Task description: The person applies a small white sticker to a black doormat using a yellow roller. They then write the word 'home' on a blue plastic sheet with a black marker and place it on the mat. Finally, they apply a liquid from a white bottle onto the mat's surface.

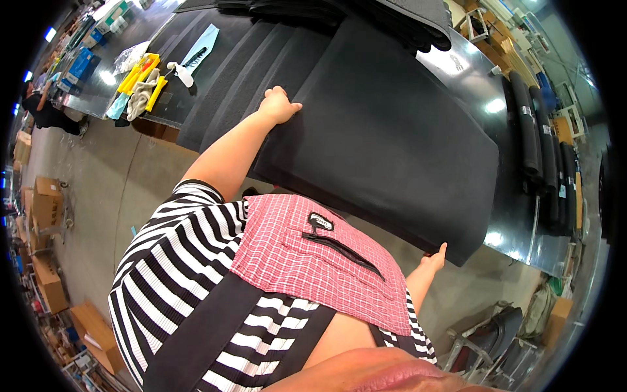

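Note:
A large black sheet (385, 137), smooth and flexible-looking, spreads across the table in front of me and hangs over the near edge. My left hand (279, 106) is closed at its left edge, thumb lying toward the sheet and the other fingers curled. At the near right corner, my right hand (432, 259) grips the sheet's edge from below, with the thumb up and most fingers hidden beneath. To the left, more black sheets (241, 81) lie overlapped like steps, partly under the large one.
A folded black stack (405, 16) lies at the far side. Yellow-handled tools (140, 72), a grey glove (142, 96) and a light blue strip (200, 49) rest on the table's left. Black rolls (529, 130) stand at the right. Cardboard boxes (47, 202) line the floor at left.

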Demonstrator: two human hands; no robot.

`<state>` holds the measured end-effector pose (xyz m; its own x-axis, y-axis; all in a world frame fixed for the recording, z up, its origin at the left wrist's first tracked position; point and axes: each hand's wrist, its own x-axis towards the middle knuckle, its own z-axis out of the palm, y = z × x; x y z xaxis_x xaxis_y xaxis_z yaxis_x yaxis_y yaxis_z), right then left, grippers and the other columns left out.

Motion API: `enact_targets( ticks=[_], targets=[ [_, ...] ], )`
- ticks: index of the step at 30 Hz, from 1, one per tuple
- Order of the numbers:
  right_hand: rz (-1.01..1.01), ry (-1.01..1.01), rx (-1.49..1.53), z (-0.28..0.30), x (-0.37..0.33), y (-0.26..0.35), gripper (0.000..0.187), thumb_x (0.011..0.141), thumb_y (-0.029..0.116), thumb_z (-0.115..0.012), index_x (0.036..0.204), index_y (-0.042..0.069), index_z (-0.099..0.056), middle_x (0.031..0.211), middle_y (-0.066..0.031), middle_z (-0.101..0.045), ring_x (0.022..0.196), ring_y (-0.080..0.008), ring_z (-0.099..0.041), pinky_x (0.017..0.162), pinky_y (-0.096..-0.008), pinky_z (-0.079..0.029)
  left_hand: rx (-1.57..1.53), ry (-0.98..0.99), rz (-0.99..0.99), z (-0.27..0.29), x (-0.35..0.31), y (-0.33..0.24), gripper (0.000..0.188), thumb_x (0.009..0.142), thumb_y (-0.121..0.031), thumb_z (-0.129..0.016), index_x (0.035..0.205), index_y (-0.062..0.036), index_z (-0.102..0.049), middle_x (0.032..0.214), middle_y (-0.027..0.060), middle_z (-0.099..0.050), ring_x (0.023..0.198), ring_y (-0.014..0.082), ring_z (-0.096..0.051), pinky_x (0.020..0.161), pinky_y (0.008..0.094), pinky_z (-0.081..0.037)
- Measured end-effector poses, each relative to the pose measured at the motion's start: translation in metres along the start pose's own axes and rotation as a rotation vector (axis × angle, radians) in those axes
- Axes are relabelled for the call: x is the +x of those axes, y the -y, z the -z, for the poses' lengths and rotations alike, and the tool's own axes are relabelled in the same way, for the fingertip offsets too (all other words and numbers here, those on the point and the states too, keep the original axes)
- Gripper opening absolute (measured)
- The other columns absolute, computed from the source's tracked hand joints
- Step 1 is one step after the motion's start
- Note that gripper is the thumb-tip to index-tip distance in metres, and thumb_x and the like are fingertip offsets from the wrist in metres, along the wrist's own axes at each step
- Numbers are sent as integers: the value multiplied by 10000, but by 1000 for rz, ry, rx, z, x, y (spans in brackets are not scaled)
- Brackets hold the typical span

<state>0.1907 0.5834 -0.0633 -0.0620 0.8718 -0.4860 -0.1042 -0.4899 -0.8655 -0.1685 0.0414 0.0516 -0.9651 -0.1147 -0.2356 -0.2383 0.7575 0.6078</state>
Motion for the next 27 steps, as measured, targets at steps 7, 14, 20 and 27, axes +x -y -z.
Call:
enact_targets(
  ticks=[7, 14, 20, 27],
  targets=[
    [545, -310, -455, -1, -32, 31, 733, 863, 193, -780, 1366, -132, -357, 1193, -268, -596, 957, -325, -662, 789, -411, -576, -206, 328, -90, 16, -32, 18, 417, 911, -385, -672, 940, 29, -639, 992, 237, -675, 1023, 372, -645, 887, 451, -482],
    [472, -266, -442, -17, -43, 47, 785, 894, 204, -731, 1435, -137, -275, 1350, -313, -499, 1170, -389, -592, 976, -443, -521, 32, -57, -272, 4, -58, 38, 380, 919, -339, -645, 969, 37, -624, 1002, 262, -659, 1003, 421, -624, 862, 480, -474],
    [359, -228, -448, -58, -61, 46, 809, 893, 230, -736, 1440, -138, -267, 1391, -312, -462, 1224, -405, -552, 1013, -441, -491, 130, -70, -146, 0, -33, 34, 412, 943, -410, -604, 1013, -5, -631, 1050, 214, -675, 1053, 377, -625, 886, 473, -482],
    [299, -187, -427, -52, -62, 27, 788, 887, 202, -747, 1426, -139, -286, 1382, -311, -473, 1220, -403, -553, 1009, -447, -496, 237, 38, -60, 14, -30, 24, 431, 952, -434, -580, 1075, -24, -634, 1127, 195, -674, 1110, 361, -615, 934, 457, -478]
  ],
)
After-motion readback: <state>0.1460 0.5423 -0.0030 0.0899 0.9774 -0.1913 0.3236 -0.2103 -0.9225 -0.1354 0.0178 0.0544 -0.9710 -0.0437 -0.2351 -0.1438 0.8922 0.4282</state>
